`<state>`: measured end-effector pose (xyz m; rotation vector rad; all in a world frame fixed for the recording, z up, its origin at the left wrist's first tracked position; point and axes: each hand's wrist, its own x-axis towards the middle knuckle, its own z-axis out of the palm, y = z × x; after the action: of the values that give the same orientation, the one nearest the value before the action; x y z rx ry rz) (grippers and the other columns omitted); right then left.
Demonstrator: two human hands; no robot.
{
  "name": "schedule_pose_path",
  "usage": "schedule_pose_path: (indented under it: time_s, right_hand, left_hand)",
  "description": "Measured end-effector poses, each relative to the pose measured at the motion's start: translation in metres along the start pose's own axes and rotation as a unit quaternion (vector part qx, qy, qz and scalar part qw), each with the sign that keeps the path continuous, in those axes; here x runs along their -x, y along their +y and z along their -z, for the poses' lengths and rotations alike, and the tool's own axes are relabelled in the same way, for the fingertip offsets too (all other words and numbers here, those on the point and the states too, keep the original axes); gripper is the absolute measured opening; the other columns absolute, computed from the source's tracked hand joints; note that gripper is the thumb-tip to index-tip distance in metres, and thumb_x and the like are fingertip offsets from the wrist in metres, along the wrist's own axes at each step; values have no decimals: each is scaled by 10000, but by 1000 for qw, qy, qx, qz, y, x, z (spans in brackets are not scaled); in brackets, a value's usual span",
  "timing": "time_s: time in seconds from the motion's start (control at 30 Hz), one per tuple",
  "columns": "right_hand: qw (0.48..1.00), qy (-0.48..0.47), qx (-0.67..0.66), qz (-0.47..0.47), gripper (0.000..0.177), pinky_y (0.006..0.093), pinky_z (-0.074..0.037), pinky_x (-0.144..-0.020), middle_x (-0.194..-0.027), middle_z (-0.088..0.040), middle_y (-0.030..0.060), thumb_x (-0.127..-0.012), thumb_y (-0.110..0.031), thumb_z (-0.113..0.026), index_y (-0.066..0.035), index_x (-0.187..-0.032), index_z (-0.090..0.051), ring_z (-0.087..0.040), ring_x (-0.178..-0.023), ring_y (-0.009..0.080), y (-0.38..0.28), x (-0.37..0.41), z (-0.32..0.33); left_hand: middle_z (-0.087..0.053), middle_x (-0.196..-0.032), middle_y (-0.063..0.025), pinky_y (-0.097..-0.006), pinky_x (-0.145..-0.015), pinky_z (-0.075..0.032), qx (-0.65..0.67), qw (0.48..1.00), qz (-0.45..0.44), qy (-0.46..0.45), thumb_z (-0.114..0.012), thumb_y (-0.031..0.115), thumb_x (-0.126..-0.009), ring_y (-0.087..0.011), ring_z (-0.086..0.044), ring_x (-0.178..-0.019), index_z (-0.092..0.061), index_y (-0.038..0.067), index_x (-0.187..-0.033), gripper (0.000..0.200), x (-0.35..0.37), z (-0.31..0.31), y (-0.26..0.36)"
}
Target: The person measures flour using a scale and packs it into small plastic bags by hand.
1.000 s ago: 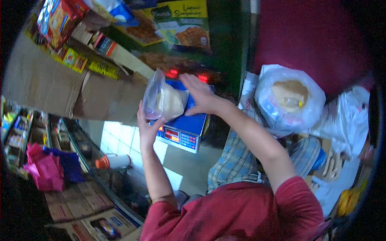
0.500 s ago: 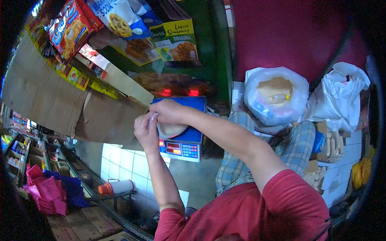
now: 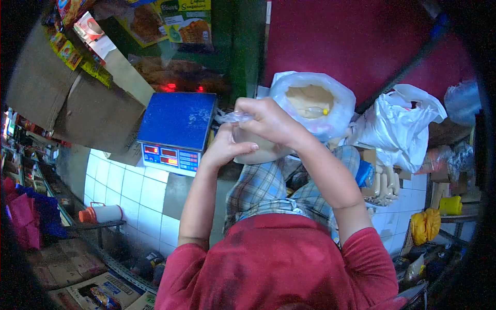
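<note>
A clear plastic bag of pale contents [image 3: 262,148] hangs just above my lap, beside the weighing scale. My right hand [image 3: 268,122] is closed around the gathered neck of the bag, whose loose, crumpled end sticks out to the left. My left hand [image 3: 226,148] is closed at the bag's near left side, its thumb stretched across the front and its fingers partly hidden behind the plastic. The blue-topped digital scale [image 3: 178,121] stands left of both hands, with white dust on its platform and red digits lit.
A large open white sack [image 3: 338,111] holds tan powder and a small yellow-capped bottle [image 3: 314,111]. Right of it stands a white plastic bag [image 3: 395,129], with filled slender bags [image 3: 385,183] below. Cardboard [image 3: 103,116] lies at left; a white-and-orange jug [image 3: 101,213] sits lower left.
Both hands have lifted the plastic bag off the scale and carried it right, over my lap. The view has also turned rightward. Both hands stay on the bag.
</note>
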<state>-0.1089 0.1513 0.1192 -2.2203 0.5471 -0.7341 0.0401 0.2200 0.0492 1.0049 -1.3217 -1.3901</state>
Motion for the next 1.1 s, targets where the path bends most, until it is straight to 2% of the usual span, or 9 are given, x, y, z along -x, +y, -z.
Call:
schedule_pose_path:
  time_s: [0.17, 0.2, 0.27, 0.37, 0.67, 0.77, 0.83, 0.93, 1.1]
  right_hand:
    - [993, 43, -73, -83, 177, 285, -444, -663, -758, -589, 97, -744, -134, -628, 0, -820, -539, -571, -714, 176, 23, 43, 14]
    - [989, 37, -107, -92, 174, 284, -446, -673, -770, -593, 90, -746, -135, -626, -1, -819, -542, -572, -722, 174, 23, 48, 15]
    - [979, 22, -172, -109, 168, 283, -450, -693, -795, -602, 78, -751, -138, -622, -3, -817, -547, -574, -738, 170, 18, 59, 13]
    - [989, 59, -109, 79, 117, 381, -455, -570, -660, -558, 122, -778, -143, -561, -43, -836, -541, -590, -624, 272, 8, 64, -19]
    - [995, 15, 19, 102, 168, 380, -464, -668, -769, -592, 123, -757, -120, -609, -67, -912, -571, -602, -757, 299, -5, 83, -44]
    - [996, 56, -15, 64, 287, 356, -454, -747, -824, -586, 134, -740, -140, -632, -41, -1003, -568, -586, -837, 298, -2, 78, -3]
    - [981, 109, -118, -113, 434, 372, -422, -831, -888, -571, 140, -699, -194, -677, -5, -1071, -556, -554, -928, 313, -20, 81, 33]
    - [988, 110, 83, -63, 534, 398, -405, -854, -905, -559, 140, -656, -237, -696, 4, -1107, -545, -538, -943, 326, -6, 83, 29]
    - [968, 45, 226, -97, 378, 428, -406, -811, -890, -586, 140, -682, -237, -644, -31, -994, -589, -556, -910, 314, 26, 73, -4]
  left_hand:
    - [-565, -1058, -105, -323, -862, -422, -145, 987, -64, -16, -792, 229, -606, -185, -538, -976, -489, -25, -1146, 669, -20, -39, -46]
    - [-532, -1135, -135, -349, -910, -392, -60, 997, 19, -43, -800, 255, -586, -211, -507, -1055, -465, -24, -1182, 738, -19, -49, -28]
    - [-512, -1177, -147, -372, -934, -372, -92, 992, -82, 15, -796, 271, -585, -233, -479, -1108, -451, -25, -1205, 768, -21, -59, -38]
    - [-504, -1231, -135, -401, -998, -291, -194, 968, -144, 71, -755, 373, -613, -235, -432, -1191, -443, 28, -1252, 791, -25, -72, -65]
    - [-531, -1217, -95, -400, -1022, -228, -508, 851, -130, 37, -648, 456, -696, -201, -440, -1187, -547, 118, -1170, 590, -11, -67, -60]
    - [-576, -1154, -62, -416, -964, -278, -316, 930, -159, 99, -597, 388, -755, -228, -482, -1142, -594, 135, -1086, 417, -16, -66, -93]
    - [-610, -1096, -45, -431, -909, -319, -250, 954, -119, 120, -547, 325, -804, -261, -514, -1103, -622, 139, -1022, 296, -14, -72, -76]
    - [-627, -1032, -45, -435, -894, -327, -310, 915, -228, 118, -540, 322, -796, -257, -534, -1063, -631, 141, -981, 274, -20, -73, -67]
    - [-614, -1020, -91, -454, -908, -320, -300, 938, -116, 130, -593, 319, -744, -253, -538, -1035, -568, 60, -1046, 399, -14, -80, -72]
